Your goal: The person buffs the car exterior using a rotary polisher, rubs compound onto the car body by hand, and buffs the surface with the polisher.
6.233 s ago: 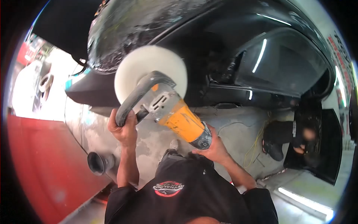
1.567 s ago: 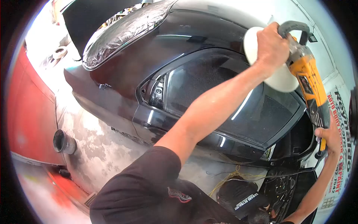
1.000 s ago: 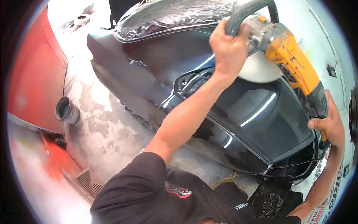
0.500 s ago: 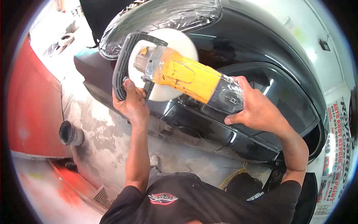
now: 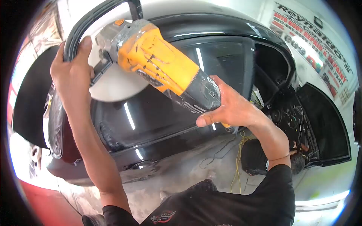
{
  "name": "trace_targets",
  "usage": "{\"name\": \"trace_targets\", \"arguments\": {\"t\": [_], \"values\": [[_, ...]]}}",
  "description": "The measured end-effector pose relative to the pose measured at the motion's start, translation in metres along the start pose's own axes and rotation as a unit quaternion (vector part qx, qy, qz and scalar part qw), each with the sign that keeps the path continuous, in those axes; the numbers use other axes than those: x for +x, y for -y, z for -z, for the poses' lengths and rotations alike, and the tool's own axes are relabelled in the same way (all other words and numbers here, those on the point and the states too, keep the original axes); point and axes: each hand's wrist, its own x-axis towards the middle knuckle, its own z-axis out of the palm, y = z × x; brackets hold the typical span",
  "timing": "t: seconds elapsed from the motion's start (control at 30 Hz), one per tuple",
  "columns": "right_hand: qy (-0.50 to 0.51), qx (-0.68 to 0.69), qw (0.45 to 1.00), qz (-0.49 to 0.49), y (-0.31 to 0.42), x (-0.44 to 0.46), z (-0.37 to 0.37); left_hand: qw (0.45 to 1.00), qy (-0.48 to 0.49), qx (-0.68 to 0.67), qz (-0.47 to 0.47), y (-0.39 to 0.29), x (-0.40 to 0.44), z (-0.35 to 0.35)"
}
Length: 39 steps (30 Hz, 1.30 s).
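Observation:
Both my hands hold a yellow and black car polisher [image 5: 162,62] up in front of a black car [image 5: 151,124]. My left hand [image 5: 73,71] is wrapped around the polisher's black loop handle [image 5: 88,20] at the left. With its fingers around the black rear end of the body, my right hand [image 5: 230,103] supports the other side. A round white polishing pad [image 5: 117,88] shows behind the polisher head, facing the car's side window. Whether the pad touches the car is hidden from me.
At the right, a co-worker in black [image 5: 256,156] crouches by an open car door [image 5: 326,128]. A yellow cord [image 5: 238,165] trails on the floor below the car. A lettered banner [image 5: 313,41] hangs on the wall at the upper right. A red panel [image 5: 45,201] is at lower left.
My view has swung right along the car, bringing the co-worker and open door into sight. The polisher appears larger and closer, held in the same two-handed grip.

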Motion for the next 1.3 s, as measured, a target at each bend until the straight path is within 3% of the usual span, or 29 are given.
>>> {"name": "trace_targets", "arguments": {"t": [0.1,0.23,0.3,0.47,0.57,0.6,0.67,0.83,0.97,1.0,1.03,1.07,1.1,1.17,1.2,1.3], "values": [[-0.048,0.027,0.997,0.052,-0.015,-0.005,-0.009,0.998,0.057,0.014,-0.019,-0.006,0.018,-0.024],[-0.136,0.035,0.990,0.024,-0.039,-0.009,-0.036,0.986,0.120,0.063,-0.094,-0.013,0.034,-0.055],[-0.172,0.096,0.980,0.013,-0.052,-0.012,-0.045,0.976,0.142,0.058,-0.156,-0.013,0.039,-0.079],[-0.267,0.234,0.935,0.000,-0.082,-0.030,-0.045,0.953,0.249,0.025,-0.173,-0.029,0.023,-0.154],[-0.301,0.257,0.918,-0.024,-0.083,-0.034,-0.026,0.925,0.205,-0.100,-0.303,-0.011,0.015,-0.240],[-0.305,0.263,0.915,-0.017,-0.086,-0.034,-0.021,0.941,0.225,-0.052,-0.248,-0.024,0.008,-0.244],[-0.333,0.255,0.908,-0.014,-0.094,-0.038,-0.021,0.934,0.236,-0.005,-0.268,-0.036,0.001,-0.241],[-0.331,0.222,0.916,-0.036,-0.080,-0.047,-0.062,0.949,0.231,-0.013,-0.216,-0.035,-0.003,-0.154],[-0.231,0.204,0.951,0.024,-0.069,-0.019,-0.104,0.977,0.172,-0.017,-0.124,0.012,0.000,-0.058],[-0.194,0.187,0.962,0.035,-0.068,-0.010,-0.119,0.977,0.099,0.004,-0.188,0.032,0.001,-0.033],[-0.163,0.169,0.971,0.044,-0.066,-0.001,-0.132,0.985,0.074,-0.006,-0.154,0.037,-0.002,-0.002],[-0.132,0.073,0.988,0.043,-0.052,0.006,-0.141,0.990,0.029,0.002,-0.139,0.041,-0.002,0.025],[-0.105,-0.025,0.994,0.036,-0.038,0.012,-0.149,0.976,-0.026,0.065,-0.207,0.064,0.007,0.049],[-0.065,0.080,0.991,0.089,-0.048,0.034,-0.179,0.987,-0.085,0.063,-0.121,0.068,0.012,0.087],[-0.048,0.076,0.994,0.068,-0.037,0.041,-0.183,0.992,-0.096,0.033,-0.070,0.064,0.014,0.098],[-0.004,0.088,0.995,0.040,-0.015,0.048,-0.184,0.993,-0.066,0.054,-0.080,0.061,0.029,0.114]]}}
